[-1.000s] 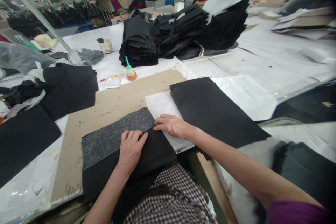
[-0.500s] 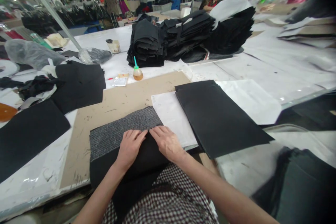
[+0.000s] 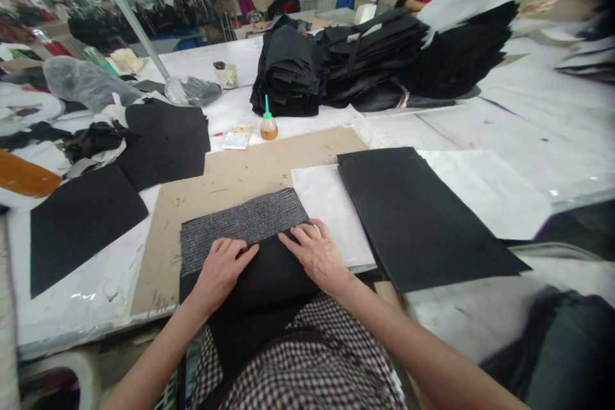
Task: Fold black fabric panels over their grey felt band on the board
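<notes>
A black fabric piece (image 3: 273, 269) lies at the front edge of the table, and part of it hangs down over my lap. Along its far side runs a grey, ribbed-looking fabric strip (image 3: 250, 219). My left hand (image 3: 223, 272) rests on the line where black meets grey, index finger stretched out and the other fingers bent. To the right, my right hand (image 3: 319, 253) presses on the same line with its fingers spread. A gap of black cloth separates the two hands. What lies under my palms is hidden.
Beneath the work is a beige board (image 3: 225, 176). A stack of black sheets (image 3: 427, 224) lies on the right, near white paper (image 3: 331, 205). A small glue bottle (image 3: 269, 128) stands beyond. Bundled black pieces (image 3: 346, 64) lie farther back, with a person (image 3: 416, 0) behind them.
My hands have moved apart along the seam line, the left one leftward and the right one's fingers spreading. The camera view has shifted left, so the scene sits farther right.
</notes>
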A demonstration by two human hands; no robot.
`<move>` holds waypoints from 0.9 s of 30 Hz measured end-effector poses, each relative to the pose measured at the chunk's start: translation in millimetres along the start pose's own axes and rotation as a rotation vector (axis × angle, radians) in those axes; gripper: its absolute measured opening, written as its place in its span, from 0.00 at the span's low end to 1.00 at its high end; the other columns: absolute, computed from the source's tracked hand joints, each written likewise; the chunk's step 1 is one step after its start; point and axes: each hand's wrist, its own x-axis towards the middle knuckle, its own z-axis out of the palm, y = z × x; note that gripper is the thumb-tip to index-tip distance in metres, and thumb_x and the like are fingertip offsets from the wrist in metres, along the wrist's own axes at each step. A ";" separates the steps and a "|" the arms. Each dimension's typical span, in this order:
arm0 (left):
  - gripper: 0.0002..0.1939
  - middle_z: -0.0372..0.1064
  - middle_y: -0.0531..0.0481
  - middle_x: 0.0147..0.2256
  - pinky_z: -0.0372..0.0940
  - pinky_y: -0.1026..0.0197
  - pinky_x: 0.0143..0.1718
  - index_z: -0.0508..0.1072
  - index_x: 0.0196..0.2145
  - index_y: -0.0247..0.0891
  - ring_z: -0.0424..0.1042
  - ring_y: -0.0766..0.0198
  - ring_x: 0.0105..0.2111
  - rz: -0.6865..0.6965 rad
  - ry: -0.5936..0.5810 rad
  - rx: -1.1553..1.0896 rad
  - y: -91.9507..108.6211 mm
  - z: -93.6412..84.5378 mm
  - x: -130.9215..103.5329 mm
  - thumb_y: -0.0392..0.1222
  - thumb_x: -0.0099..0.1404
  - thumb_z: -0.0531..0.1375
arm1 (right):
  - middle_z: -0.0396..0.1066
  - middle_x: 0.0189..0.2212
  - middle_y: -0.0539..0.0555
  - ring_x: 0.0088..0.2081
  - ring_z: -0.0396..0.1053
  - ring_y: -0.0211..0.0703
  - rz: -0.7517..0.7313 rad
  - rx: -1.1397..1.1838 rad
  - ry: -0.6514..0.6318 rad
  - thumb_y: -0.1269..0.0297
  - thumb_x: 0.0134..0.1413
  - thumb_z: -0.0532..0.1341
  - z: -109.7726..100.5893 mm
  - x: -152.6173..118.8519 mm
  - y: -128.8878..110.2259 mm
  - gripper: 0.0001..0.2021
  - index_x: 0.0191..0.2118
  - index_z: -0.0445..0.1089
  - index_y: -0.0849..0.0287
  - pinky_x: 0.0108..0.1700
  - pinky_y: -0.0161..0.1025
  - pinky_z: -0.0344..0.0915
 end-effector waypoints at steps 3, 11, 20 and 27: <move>0.20 0.67 0.44 0.43 0.58 0.50 0.49 0.67 0.59 0.41 0.64 0.57 0.43 0.019 -0.023 0.045 1.8 -4.4 0.7 0.32 0.72 0.50 | 0.65 0.55 0.62 0.61 0.55 0.56 0.020 -0.012 0.036 0.75 0.62 0.54 -0.5 8.8 -14.0 0.20 0.58 0.67 0.59 0.64 0.57 0.49; 0.20 0.68 0.46 0.42 0.58 0.54 0.46 0.64 0.61 0.42 0.65 0.59 0.42 -0.018 -0.023 -0.006 -14.7 -5.1 -14.5 0.35 0.74 0.50 | 0.68 0.48 0.60 0.52 0.62 0.50 -0.072 0.093 -0.003 0.76 0.62 0.53 24.4 20.2 -49.3 0.23 0.62 0.61 0.63 0.54 0.47 0.64; 0.19 0.69 0.46 0.44 0.59 0.54 0.48 0.70 0.57 0.44 0.66 0.60 0.42 -0.070 0.028 -0.085 -48.3 -12.8 -70.8 0.32 0.72 0.51 | 0.66 0.43 0.56 0.47 0.62 0.50 -0.115 -0.012 -0.052 0.75 0.61 0.55 11.1 26.6 -54.0 0.29 0.66 0.57 0.49 0.49 0.48 0.64; 0.23 0.69 0.45 0.44 0.58 0.53 0.49 0.66 0.60 0.43 0.65 0.59 0.40 -0.013 -0.054 0.040 -40.7 -26.0 -67.6 0.31 0.70 0.52 | 0.67 0.47 0.60 0.52 0.60 0.54 -0.133 -0.017 -0.040 0.72 0.62 0.57 6.9 38.3 -61.3 0.22 0.60 0.65 0.53 0.55 0.54 0.59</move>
